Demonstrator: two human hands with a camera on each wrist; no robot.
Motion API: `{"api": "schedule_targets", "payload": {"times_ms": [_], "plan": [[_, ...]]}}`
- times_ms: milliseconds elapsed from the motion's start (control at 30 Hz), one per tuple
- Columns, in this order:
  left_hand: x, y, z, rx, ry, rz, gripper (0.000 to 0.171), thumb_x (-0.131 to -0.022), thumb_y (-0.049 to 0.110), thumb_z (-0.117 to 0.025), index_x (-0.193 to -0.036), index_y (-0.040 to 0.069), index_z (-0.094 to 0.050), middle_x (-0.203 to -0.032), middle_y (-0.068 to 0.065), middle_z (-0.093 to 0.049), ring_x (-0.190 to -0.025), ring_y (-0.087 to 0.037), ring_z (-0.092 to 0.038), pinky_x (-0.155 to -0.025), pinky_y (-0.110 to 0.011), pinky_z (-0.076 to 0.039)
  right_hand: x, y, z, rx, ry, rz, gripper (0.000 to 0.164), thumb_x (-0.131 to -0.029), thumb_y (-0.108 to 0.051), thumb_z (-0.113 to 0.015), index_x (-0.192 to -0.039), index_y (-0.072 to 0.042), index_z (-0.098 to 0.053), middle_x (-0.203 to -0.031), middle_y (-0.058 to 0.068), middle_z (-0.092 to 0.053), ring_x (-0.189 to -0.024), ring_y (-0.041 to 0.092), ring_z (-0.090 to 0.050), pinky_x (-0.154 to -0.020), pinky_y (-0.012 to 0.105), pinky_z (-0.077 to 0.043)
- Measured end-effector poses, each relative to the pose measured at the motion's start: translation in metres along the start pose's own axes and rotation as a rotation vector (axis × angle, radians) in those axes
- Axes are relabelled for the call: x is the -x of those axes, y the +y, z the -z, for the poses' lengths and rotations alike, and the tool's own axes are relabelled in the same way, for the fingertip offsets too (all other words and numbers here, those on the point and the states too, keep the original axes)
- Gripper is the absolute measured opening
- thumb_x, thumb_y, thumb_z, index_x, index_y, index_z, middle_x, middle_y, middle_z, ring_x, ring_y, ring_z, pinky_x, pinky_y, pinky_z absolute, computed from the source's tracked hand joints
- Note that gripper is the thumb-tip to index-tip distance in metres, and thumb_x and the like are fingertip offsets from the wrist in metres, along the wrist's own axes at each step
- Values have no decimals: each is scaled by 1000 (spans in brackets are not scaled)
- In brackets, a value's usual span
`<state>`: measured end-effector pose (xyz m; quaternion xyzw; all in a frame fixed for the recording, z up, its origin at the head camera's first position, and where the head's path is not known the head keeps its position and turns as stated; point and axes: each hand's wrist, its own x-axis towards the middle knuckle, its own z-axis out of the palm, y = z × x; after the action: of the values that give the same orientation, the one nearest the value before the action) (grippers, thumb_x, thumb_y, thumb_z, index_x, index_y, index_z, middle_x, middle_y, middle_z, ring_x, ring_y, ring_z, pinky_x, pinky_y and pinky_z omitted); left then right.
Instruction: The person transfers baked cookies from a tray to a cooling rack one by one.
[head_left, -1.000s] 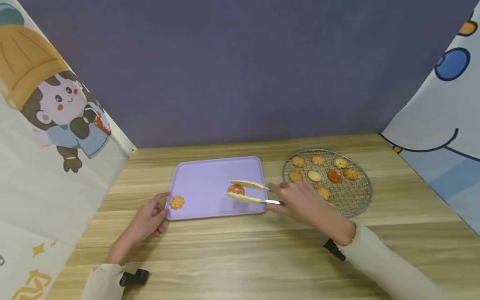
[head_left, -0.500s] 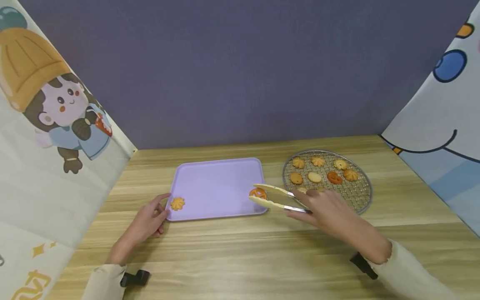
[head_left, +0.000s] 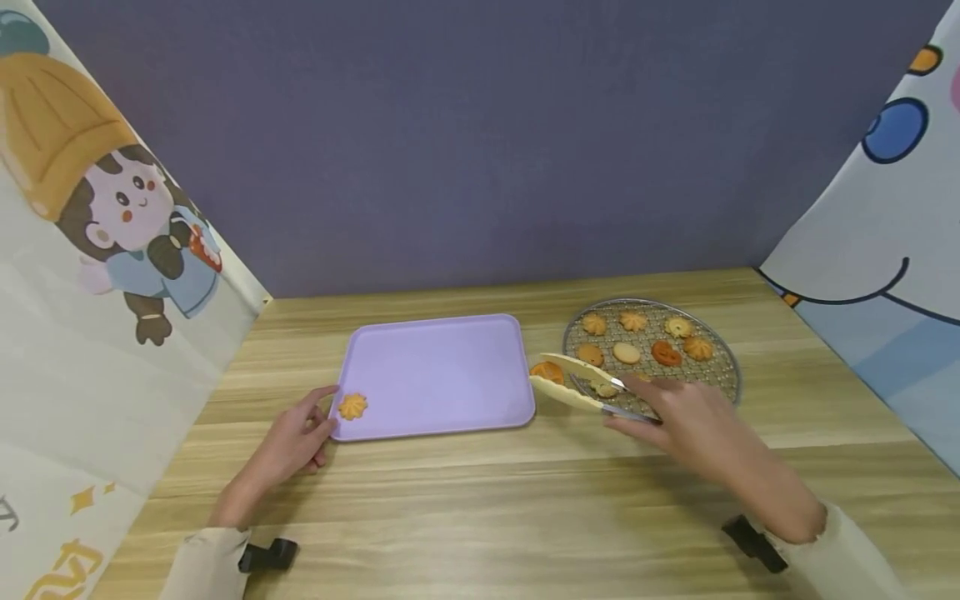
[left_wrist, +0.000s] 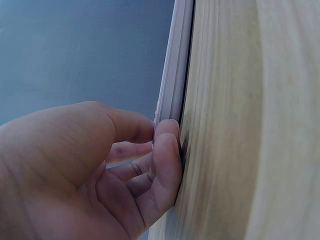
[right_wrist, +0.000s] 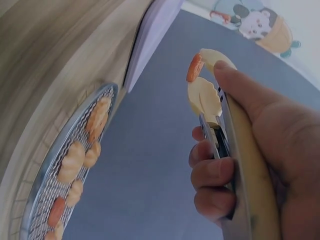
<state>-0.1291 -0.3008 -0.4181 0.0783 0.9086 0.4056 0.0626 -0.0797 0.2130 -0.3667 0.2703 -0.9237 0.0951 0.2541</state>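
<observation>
In the head view my right hand (head_left: 686, 421) grips metal tongs with pale yellow tips (head_left: 566, 395). Between the tips is an orange pretzel-shaped biscuit (head_left: 547, 372), just right of a lilac tray (head_left: 435, 367). The right wrist view shows that biscuit (right_wrist: 194, 68) held up off the table, my fingers wrapped round the handles. At the tray's near left corner my left hand (head_left: 296, 437) pinches the rim; the left wrist view has the thumb and fingers (left_wrist: 167, 155) on either side of it. A fluted golden biscuit (head_left: 352, 407) lies in that corner.
A round wire rack (head_left: 738, 379) stands to the right with several biscuits on it, among them a pale oval one (head_left: 627, 353) and a reddish pretzel-shaped one (head_left: 667, 353). A dark wall (head_left: 480, 167) rises behind the wooden table (head_left: 450, 517).
My right hand has carried the tongs and the orange pretzel-shaped biscuit rightwards, from over the tray to beside the wire rack. My left hand stays at the tray's corner.
</observation>
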Motion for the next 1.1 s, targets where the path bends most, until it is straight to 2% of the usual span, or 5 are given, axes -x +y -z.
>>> {"api": "schedule_targets", "payload": {"times_ms": [200, 367, 733, 967, 1100], "plan": [[1, -3, 1, -3, 14, -7, 52, -101, 4, -53, -150, 3, -36, -86, -14, -58, -53, -20, -59, -43, -34, -56, 8, 9, 2, 1, -27, -65, 48, -80, -47, -79, -111, -10, -74, -56, -14, -42, -44, -3, -26, -39, 18, -26], [-1, -5, 0, -3, 18, -39, 52, -100, 2, -54, -149, 2, -37, -84, -13, -58, -51, -19, -59, -41, -34, -55, 17, 20, 7, 18, -84, -138, 49, -78, -48, -80, -110, -11, -74, -52, -16, -32, -44, -1, -27, -41, 21, -27], [-2, -5, -3, 2, 7, -34, 53, -100, 1, -54, -150, 1, -36, -84, -13, -57, -51, -19, -59, -41, -35, -55, 36, 43, 24, 8, -267, -337, 69, -87, -56, -69, -129, -1, -65, -47, -8, -35, -40, 9, -33, -41, 25, -29], [-1, -4, -2, -5, 15, -31, 52, -100, 1, -53, -149, 1, -37, -84, -13, -57, -51, -19, -59, -41, -34, -55, 46, 55, 25, 33, -211, -349, 68, -81, -53, -76, -125, -1, -67, -46, -8, -30, -40, 8, -26, -40, 25, -25], [-1, -4, -2, -11, 14, -38, 52, -100, 1, -54, -149, 1, -37, -84, -13, -58, -51, -19, -59, -41, -34, -55, 54, 62, 26, 31, -208, -391, 71, -81, -54, -77, -125, 1, -67, -44, -7, -28, -41, 9, -23, -40, 26, -23]]}}
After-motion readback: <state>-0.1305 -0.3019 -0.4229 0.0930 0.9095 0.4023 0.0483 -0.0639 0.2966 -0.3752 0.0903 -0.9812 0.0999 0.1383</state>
